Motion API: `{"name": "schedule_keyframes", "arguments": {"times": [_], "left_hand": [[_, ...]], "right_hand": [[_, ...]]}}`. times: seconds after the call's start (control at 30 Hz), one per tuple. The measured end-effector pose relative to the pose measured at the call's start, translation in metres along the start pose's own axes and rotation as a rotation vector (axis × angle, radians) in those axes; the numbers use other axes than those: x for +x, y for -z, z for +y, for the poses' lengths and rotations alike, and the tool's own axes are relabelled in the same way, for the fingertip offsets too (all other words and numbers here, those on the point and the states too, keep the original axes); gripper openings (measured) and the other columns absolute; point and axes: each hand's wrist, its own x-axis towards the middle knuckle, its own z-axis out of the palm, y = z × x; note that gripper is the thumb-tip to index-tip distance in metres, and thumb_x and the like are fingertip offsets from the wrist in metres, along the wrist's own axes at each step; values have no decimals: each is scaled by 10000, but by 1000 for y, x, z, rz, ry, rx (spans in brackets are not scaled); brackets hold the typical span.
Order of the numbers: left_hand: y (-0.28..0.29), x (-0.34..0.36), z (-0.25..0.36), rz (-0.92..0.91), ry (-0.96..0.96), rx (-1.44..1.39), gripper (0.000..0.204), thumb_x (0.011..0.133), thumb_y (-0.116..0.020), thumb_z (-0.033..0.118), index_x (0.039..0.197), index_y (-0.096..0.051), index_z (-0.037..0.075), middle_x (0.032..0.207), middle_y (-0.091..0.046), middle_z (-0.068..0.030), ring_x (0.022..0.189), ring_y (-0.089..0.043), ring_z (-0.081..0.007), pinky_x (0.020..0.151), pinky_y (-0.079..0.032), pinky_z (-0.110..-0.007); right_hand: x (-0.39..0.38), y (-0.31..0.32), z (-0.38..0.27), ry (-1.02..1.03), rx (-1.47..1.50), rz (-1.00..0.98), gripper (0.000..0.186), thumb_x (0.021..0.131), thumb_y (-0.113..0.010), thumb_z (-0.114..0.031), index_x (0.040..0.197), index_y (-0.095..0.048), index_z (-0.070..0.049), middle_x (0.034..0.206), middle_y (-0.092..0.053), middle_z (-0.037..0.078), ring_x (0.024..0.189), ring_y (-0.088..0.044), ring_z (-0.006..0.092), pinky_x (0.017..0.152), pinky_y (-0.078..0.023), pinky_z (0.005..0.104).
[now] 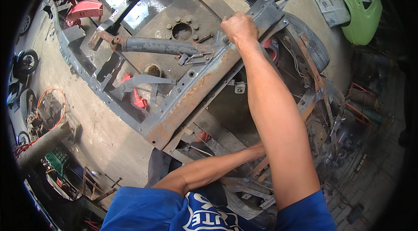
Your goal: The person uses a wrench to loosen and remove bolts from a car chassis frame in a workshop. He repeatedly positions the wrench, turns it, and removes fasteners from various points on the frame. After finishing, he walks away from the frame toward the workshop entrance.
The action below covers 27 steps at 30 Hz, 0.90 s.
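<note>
My right hand (239,28) is closed in a fist over the upper end of a grey, rust-streaked steel beam (193,96); whatever it grips is hidden. Close to its wrist, a bolt head (224,39) stands up from the beam. A grey cylinder (159,46) reaches leftward from a bracket (198,58) on that beam. My left forearm (213,164) crosses low over the near side of the vehicle frame. Its hand passes behind my right arm, so its fingers cannot be seen.
Beyond the beam lies a rusty plate (204,13) with a round bolt-ringed hole. A tyre (311,41) sits at the right, near a green vehicle panel (348,5). Red parts (85,10) rest at the far left. An orange hose (64,96) and a green crate (56,160) are at the left.
</note>
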Motion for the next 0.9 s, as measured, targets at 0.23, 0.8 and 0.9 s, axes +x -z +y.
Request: {"name": "schedule_keyframes", "arguments": {"times": [0.23,0.8,0.9], "left_hand": [[49,-2,3,105,-87,309,762,1032,-368,600,1200,-555,-119,1156,-613,-245,1048,-587,-300,957,-441,-418],[98,-23,55,522,-175,412,512,1075,-451,443,1272,-606,-4,1119,-684,-85,1010,-630,-155,895,-494,-338],[177,-53,72,1187,-480,1035,336,1033,-522,288,1140,-628,-12,1056,-632,-222,1011,-611,-382,913,-466,-458]], "right_hand": [[-87,-1,102,140,712,-73,605,1026,-446,-498,1293,-579,28,1274,-625,274,1224,-579,412,1045,-442,423],[-319,-97,210,-1062,2454,721,423,905,-693,-535,827,-593,-131,700,-534,-21,588,-480,123,803,-531,384],[-282,-96,219,-1035,2599,1050,462,948,-640,-531,740,-549,-129,640,-500,-10,576,-460,133,812,-528,395]]}}
